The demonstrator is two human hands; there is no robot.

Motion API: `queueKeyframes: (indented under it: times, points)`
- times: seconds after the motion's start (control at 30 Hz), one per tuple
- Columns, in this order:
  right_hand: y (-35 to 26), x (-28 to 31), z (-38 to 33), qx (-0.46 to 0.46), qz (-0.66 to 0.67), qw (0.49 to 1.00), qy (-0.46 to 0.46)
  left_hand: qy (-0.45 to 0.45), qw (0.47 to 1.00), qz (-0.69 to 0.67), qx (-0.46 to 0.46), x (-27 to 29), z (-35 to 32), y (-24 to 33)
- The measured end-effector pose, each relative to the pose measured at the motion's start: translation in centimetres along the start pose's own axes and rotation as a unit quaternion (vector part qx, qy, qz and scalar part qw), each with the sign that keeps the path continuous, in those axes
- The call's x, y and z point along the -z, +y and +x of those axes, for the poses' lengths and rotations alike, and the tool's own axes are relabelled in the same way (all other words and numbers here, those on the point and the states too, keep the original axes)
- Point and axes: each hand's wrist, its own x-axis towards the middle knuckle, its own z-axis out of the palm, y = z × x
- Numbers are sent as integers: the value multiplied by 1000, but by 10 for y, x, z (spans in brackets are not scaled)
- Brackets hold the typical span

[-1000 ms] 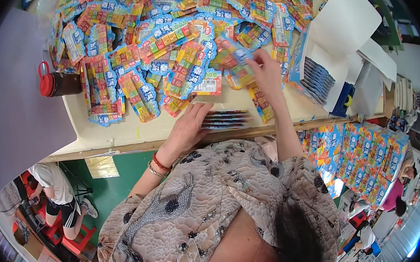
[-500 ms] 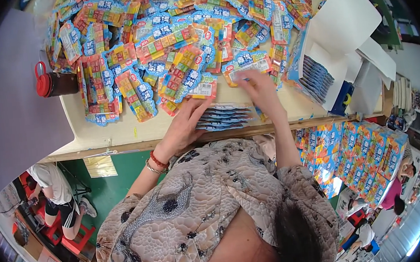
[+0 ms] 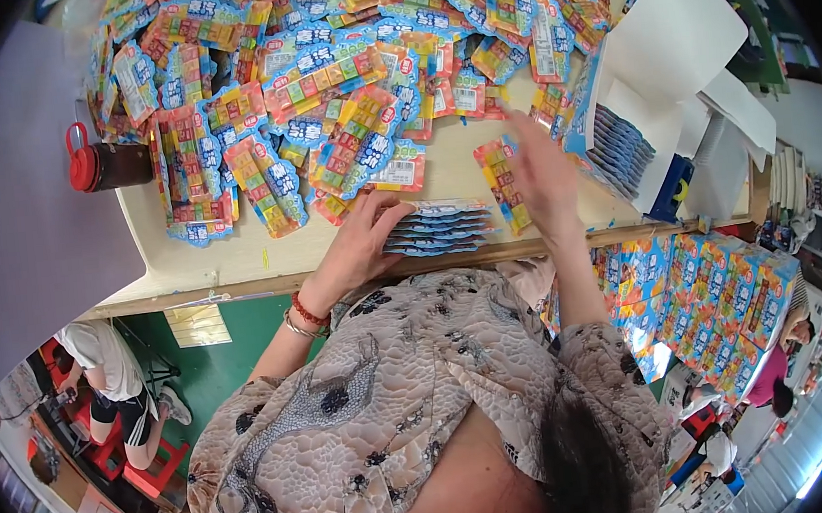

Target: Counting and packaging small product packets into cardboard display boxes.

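My left hand (image 3: 363,243) is closed around the left end of a neat stack of blue-edged candy packets (image 3: 443,229), which stand on edge near the table's front. My right hand (image 3: 548,171) is over the table to the right of the stack, its fingers smeared by motion. Just left of it, a single colourful packet (image 3: 499,182) lies on the tabletop, slanting toward the front edge. Whether the right fingers hold anything cannot be made out. Beyond both hands spreads a large heap of the same packets (image 3: 308,80).
An open white-lined box (image 3: 651,152) with a row of packets in it stands at right, with a blue tape dispenser (image 3: 671,190) beside it. A dark jar with a red lid (image 3: 110,166) is at left. Printed cartons (image 3: 698,300) are stacked below right. Other people sit behind.
My right hand has moved right. The packet that lay crosswise under its fingers no longer shows there, and a slanting packet is now in view beside the hand. The left hand has stayed at the stack.
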Motion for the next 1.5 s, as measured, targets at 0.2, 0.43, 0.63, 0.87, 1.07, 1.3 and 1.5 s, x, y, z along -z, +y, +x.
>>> queueKeyframes:
  times: [0.2,0.43,0.63,0.87,1.07,1.3,1.5]
  points:
    - [6,-22,-30,-249,489,823,148,52,995,-70,41,-5,-1,3]
    - [18,-50,-75,-318,529,782,-83,30,999,-14,34,7,2,8]
    - [23,-29,-67,-43,320,932,-164,-9,999,-33,-10,4,5,1]
    - [14,-19,-76,-350,-42,936,-9,-31,999,-33,1,5,7,2]
    - [20,-16,-80,-336,46,934,-115,-37,999,-11,-21,7,8,0]
    - [29,-7,-62,-275,346,892,-94,-56,998,-20,-5,10,0,8]
    - [2,-31,-32,-159,432,868,-188,65,997,-33,10,-2,-9,13]
